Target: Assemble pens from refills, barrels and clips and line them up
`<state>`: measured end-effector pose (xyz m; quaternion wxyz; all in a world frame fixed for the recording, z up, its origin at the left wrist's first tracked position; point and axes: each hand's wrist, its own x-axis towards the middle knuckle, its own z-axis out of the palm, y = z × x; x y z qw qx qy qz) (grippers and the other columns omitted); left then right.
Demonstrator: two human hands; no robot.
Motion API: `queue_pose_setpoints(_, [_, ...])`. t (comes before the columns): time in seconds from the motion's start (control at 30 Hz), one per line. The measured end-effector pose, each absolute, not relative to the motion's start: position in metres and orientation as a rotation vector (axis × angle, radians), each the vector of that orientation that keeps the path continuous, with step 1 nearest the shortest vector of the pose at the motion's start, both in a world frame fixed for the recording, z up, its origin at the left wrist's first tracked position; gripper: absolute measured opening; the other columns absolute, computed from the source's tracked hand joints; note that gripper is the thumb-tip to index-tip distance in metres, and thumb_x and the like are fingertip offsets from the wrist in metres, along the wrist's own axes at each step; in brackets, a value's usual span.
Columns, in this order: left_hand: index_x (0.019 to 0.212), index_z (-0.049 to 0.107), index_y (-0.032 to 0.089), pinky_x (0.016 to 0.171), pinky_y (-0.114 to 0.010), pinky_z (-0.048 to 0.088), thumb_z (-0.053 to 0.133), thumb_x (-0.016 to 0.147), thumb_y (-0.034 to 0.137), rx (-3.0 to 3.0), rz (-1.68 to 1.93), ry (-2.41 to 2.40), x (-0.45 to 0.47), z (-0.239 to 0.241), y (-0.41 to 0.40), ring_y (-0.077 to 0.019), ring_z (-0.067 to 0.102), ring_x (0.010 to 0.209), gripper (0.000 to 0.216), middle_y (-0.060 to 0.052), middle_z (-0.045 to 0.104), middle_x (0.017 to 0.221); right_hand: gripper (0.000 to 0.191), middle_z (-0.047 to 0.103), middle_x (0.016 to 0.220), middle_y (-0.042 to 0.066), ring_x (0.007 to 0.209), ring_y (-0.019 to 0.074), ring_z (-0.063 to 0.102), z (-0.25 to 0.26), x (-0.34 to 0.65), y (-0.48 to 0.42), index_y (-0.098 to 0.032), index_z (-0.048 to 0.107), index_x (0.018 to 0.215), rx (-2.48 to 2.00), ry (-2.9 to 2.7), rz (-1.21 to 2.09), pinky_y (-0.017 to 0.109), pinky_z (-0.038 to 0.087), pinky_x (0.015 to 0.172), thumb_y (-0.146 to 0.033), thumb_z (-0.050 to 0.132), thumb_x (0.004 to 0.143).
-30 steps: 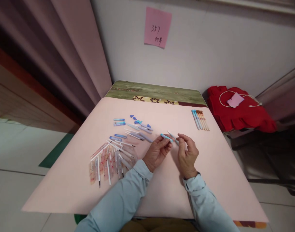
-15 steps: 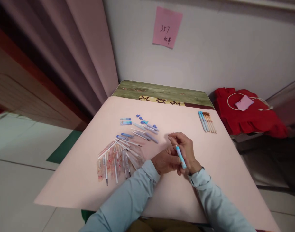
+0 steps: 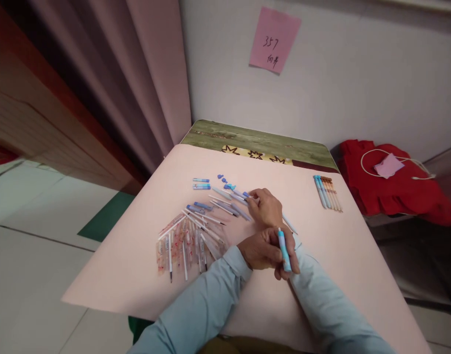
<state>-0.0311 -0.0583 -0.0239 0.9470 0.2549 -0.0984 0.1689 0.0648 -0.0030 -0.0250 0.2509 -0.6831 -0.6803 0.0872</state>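
Observation:
My left hand [image 3: 264, 248] is closed round a light blue pen barrel [image 3: 284, 251], which it holds upright near the table's front. My right hand [image 3: 266, 206] reaches past it to the left, fingers curled, with its fingertips at the small blue pen parts [image 3: 232, 189]. A thin white refill [image 3: 290, 225] sticks out from under the right hand toward the right; it seems held in that hand. The pink table cover [image 3: 321, 255] lies beneath both hands.
Clear printed pen barrels and white refills [image 3: 184, 241] are fanned out at the left. A row of finished pens [image 3: 327, 192] lies at the far right. A red cloth with a white cable [image 3: 395, 182] sits beside the table. A pink note [image 3: 274, 40] hangs on the wall.
The right hand has moved up and to the left, to the blue parts. The left hand now holds the blue barrel alone, nearer to me. The camera view has shifted left.

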Motion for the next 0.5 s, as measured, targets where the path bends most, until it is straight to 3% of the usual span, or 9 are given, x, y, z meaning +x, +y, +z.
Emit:
queue_pose_setpoints(0.2, [0.091,0.059,0.016,0.039,-0.017,0.041,0.088,0.063,0.037,0.440,0.445,-0.103,-0.029,-0.028,-0.056,-0.0148,0.064,0.050,0.045,-0.006,0.072,0.070,0.021,0.067,0.095,0.001,0.078,0.0143,0.060,-0.031,0.061,-0.006,-0.025,0.070,0.095,-1.923,-1.794,0.239,0.027,0.038,0.065,-0.036,0.053,0.093])
queue_pose_setpoints(0.5, [0.086,0.059,0.015,0.039,-0.018,0.041,0.087,0.065,0.037,0.452,0.446,-0.107,-0.027,-0.025,-0.057,-0.0139,0.063,0.048,0.041,-0.007,0.073,0.073,0.022,0.066,0.097,0.002,0.075,0.0141,0.058,-0.033,0.075,-0.012,-0.024,0.070,0.096,-2.015,-1.777,0.134,0.026,0.032,0.059,-0.038,0.053,0.093])
